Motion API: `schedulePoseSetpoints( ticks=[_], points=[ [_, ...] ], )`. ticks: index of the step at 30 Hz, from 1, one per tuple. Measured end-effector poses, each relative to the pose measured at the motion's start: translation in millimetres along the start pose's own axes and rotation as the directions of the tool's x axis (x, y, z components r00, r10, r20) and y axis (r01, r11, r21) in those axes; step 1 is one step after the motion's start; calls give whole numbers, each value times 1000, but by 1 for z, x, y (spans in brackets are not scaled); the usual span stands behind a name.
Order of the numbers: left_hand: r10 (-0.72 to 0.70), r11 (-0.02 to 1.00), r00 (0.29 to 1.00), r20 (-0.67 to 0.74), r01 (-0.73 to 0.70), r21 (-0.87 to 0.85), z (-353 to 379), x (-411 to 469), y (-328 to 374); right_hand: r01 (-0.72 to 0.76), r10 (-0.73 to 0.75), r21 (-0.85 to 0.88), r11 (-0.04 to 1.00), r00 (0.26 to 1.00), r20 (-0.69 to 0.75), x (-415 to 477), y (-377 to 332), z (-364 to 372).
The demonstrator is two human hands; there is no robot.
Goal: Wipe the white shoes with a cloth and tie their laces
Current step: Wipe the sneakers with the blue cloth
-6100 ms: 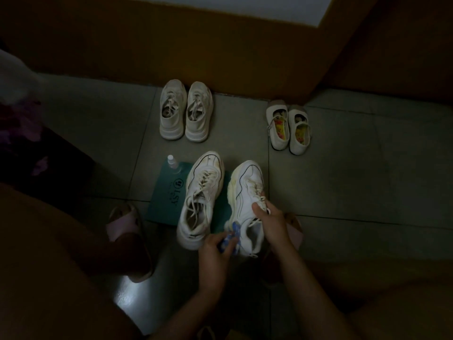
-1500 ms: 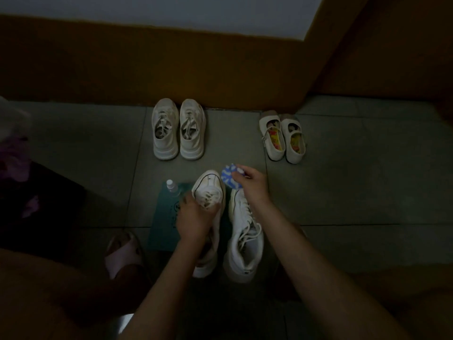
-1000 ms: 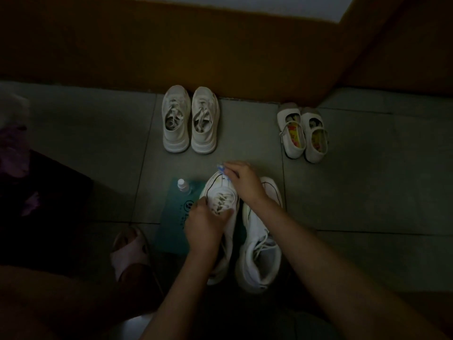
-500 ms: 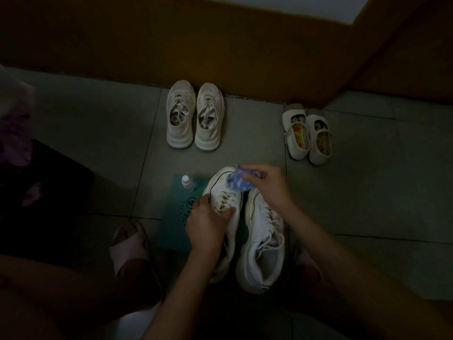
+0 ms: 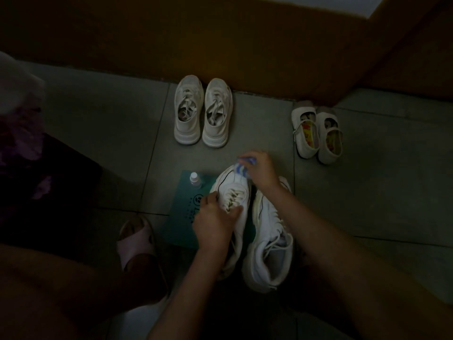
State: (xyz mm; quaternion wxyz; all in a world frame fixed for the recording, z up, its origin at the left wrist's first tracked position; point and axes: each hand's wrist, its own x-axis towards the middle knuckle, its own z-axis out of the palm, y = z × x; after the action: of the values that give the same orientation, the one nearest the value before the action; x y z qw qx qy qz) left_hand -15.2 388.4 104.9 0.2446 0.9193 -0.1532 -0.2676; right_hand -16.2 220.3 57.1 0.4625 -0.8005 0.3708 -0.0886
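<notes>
- Dim tiled floor (image 5: 110, 143) under a brown wall (image 5: 220, 40). A teal mat (image 5: 185, 214) lies on it, with a small bottle (image 5: 195, 180) standing on top.
- The left shoe (image 5: 236, 190) overlaps the mat, and the right shoe (image 5: 270, 246) sits just beside it.
- My left hand (image 5: 214, 223) has its grip curled round the left shoe's laced middle.
- My right hand (image 5: 263, 174) pinches the cloth (image 5: 244, 165) against that shoe's toe.
- I judge the shoes light, with stiff soles and soft uppers, so the midfoot is the best hold. The cloth is limp and works best bunched.
</notes>
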Motion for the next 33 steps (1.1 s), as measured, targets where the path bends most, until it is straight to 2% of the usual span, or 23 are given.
schedulePoseSetpoints(
  ticks=[2, 4, 5, 7, 9, 12, 15, 18, 22, 24, 26, 28, 31, 33],
  points=[
    [-1, 1000, 1000, 1, 1, -1, 1, 0, -1, -121, 140, 175, 977, 985, -102, 5, -2, -10],
    [-3, 1000, 1000, -3, 3, 3, 1, 0, -1, -91, 115, 200, 976, 987, -112, 4, -9, -18],
    [-8, 1000, 1000, -6, 8, 4, 1, 1, -1, -65, 76, 196, 978, 996, -48, 0, -14, -19],
    [-16, 1000, 1000, -7, 16, 7, 2, 0, -1, -15, 1, 94, 995, 988, 153, -14, -17, -11],
    [-10, 1000, 1000, -5, 10, 9, 2, 0, -1, 87, -59, -117, 989, 973, 224, -26, -7, -1],
    [-4, 1000, 1000, -5, 4, 9, 3, 1, -2, 171, -153, -158, 973, 981, 120, -36, -1, 3],
    [-8, 1000, 1000, -5, 8, 2, 3, 2, -3, 160, -159, -107, 981, 987, 10, -46, -4, 3],
    [-2, 999, 1000, -14, 2, -35, 2, 3, -5, 69, -71, -32, 997, 996, -56, -62, -5, 2],
    [-8, 996, 1000, -14, 6, -94, -1, 5, -9, -102, 104, 77, 992, 994, -23, -77, -11, -9],
    [-19, 990, 1000, -11, 17, -140, -3, 6, -12, -122, 132, 164, 979, 990, -48, -68, -18, -19],
    [-17, 984, 1000, -3, 17, -177, -4, 6, -13, -84, 99, 238, 968, 994, -49, -55, -32, -24],
    [-20, 981, 1000, -3, 19, -193, -5, 6, -14, -6, -1, 208, 978, 999, 34, -46, -43, -18],
    [-16, 978, 1000, -2, 16, -207, -5, 7, -14, 103, -93, -17, 994, 948, 303, -46, -42, 4],
    [-10, 975, 1000, 4, 10, -221, -4, 7, -14, 109, -106, 13, 994, 916, 388, -45, -29, 10]
  ],
)
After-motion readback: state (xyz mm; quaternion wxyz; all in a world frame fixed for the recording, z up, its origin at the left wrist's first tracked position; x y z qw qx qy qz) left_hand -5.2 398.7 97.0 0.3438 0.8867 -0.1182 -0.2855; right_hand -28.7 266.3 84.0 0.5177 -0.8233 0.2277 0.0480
